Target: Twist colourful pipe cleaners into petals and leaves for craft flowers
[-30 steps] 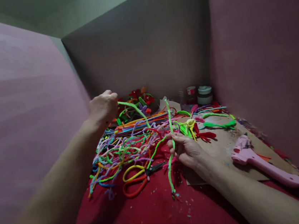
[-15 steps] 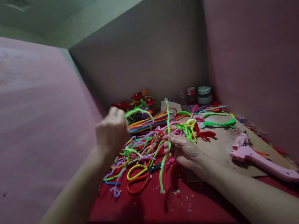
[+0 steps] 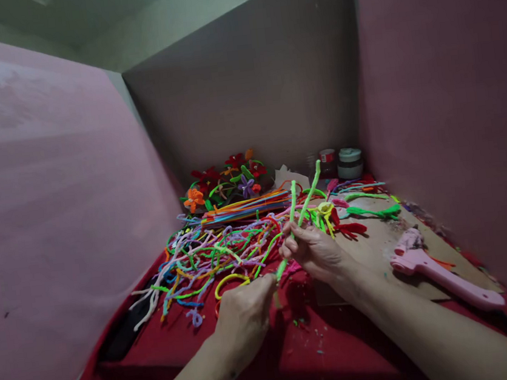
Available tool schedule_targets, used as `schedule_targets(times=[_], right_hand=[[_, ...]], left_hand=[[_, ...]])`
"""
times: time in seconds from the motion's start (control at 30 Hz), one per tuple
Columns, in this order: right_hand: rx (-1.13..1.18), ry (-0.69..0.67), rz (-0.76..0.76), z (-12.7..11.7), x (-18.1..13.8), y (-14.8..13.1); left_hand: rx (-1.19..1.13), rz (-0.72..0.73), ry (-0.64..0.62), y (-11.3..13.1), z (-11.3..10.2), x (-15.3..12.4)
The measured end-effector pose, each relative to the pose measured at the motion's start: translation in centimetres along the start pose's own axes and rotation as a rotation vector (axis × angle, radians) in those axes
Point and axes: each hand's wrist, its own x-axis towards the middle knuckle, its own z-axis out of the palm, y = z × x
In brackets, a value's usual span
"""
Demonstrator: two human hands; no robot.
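Two bright green pipe cleaner [image 3: 312, 189] ends stick up in a V above my right hand [image 3: 315, 249], pinched between its thumb and fingers. Below it, my left hand [image 3: 248, 312] is closed on the lower green length, close to the right fingers. Whether the two ends belong to one piece or two, I cannot tell. Scissors with a yellow handle loop [image 3: 231, 279] lie mostly hidden behind my left hand. A tangled heap of coloured pipe cleaners [image 3: 206, 257] spreads over the red cloth [image 3: 170, 346] to the left.
On the right, a pink glue gun [image 3: 446, 278] lies across a brown board [image 3: 380, 255]. Pipe cleaner flowers [image 3: 234, 177] and a bundle of straight pipe cleaners [image 3: 249, 207] are at the back. A lidded jar [image 3: 350, 164] stands by the grey back wall [image 3: 247, 99].
My left hand has come down from the upper left to below the right hand, closing on the green length there. A second green end now rises above my right hand.
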Motion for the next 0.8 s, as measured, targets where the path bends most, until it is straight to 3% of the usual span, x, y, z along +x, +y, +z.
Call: schedule_targets(times=[0.13,0.3,0.4,0.5,0.63,0.8], right_hand=[[0.026,-0.018,0.029,0.4,-0.3,-0.3],[0.063,-0.154,0.184,1.2,-1.2,-0.7],[0.071,-0.178,0.246,1.7,-1.7,-1.1],[0.103,-0.222,0.281,1.7,-2.0,-1.3],[0.101,-0.349,0.385,1.5,-2.2,-0.6],[0.015,-0.387,0.471,1.2,-2.3,0.7]], left_hand=[[-0.358,-0.172,-0.177,0.3,-1.1,-0.8],[-0.719,-0.393,-0.425,-2.0,-5.1,-0.7],[-0.799,-0.500,-0.339,-4.5,-7.1,-0.6],[-0.957,-0.490,-0.240,-5.4,-7.2,0.2],[-1.184,-0.483,0.006,-2.9,-5.7,3.4],[-1.455,-0.431,0.114,0.0,-5.0,8.4]])
